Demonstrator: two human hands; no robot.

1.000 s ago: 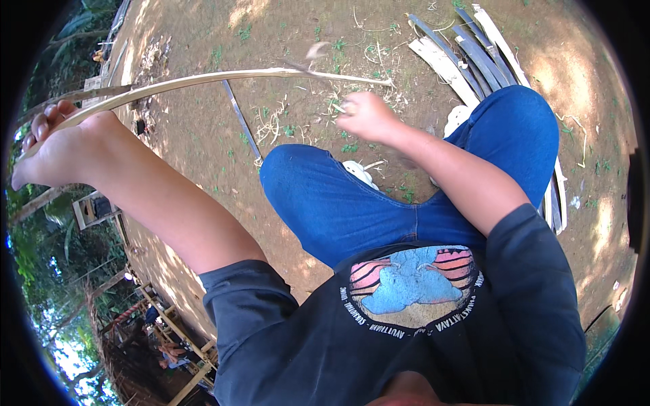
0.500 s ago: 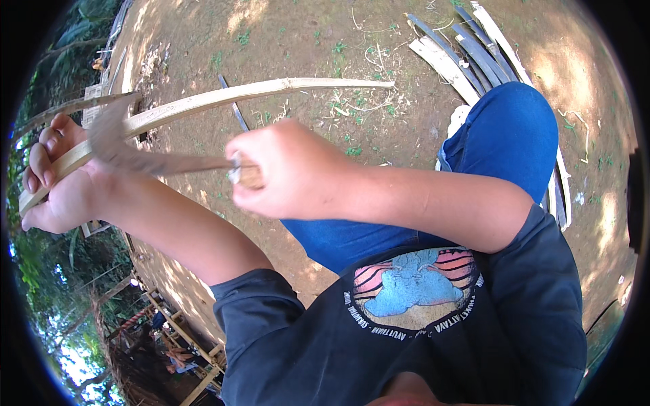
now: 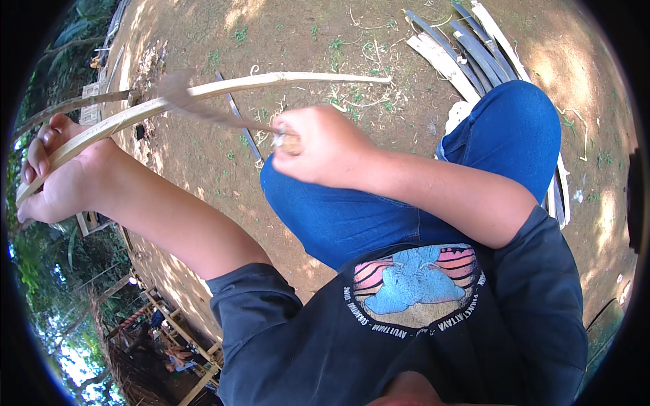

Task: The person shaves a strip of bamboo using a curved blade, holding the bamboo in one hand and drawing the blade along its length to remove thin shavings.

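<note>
A long pale bamboo strip slants from the far left toward the middle, with a node partway along it. My left hand is closed round its near end, fingers curled over the top. In my right hand is the handle of a curved knife. Its brownish, hooked blade is smeared by motion and lies across the strip, beyond my left hand. Whether the edge touches the bamboo I cannot tell. A thin curl of shaving stands at the strip's far side.
Dark and pale split bamboo pieces lie in a pile at the upper right, beside my jeans-clad knee. A narrow dark strip and pale shavings are on the dirt ground. A wooden structure stands lower left.
My right hand and the knife have moved right and away, so the blade is farther along the strip from my left hand. The strip has shifted slightly; my left hand still grips it.
</note>
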